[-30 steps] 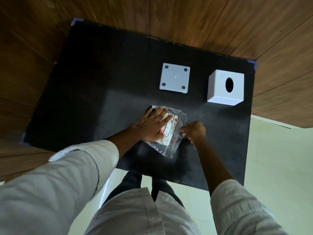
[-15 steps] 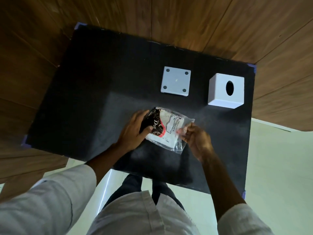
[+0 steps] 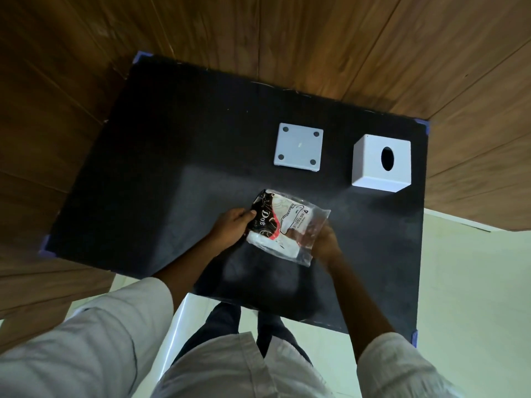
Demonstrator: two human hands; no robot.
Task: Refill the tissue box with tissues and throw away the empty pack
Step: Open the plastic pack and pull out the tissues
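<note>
The left hand [image 3: 232, 229] grips the dark printed end of the tissue pack [image 3: 283, 225]. The right hand [image 3: 324, 242] grips the clear plastic end. The pack sits at frame centre over the black table [image 3: 172, 168]. Above it lies the box base plate [image 3: 298, 146]; the white tissue box [image 3: 382, 163] stands at upper right.

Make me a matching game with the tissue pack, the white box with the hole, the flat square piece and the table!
Things:
1. tissue pack
2. white box
3. flat square piece
4. table

Clues:
A. black top
B. held by both hands
C. oval hole facing up
D. four dark dots at its corners

Pairs: 1-B, 2-C, 3-D, 4-A
</note>
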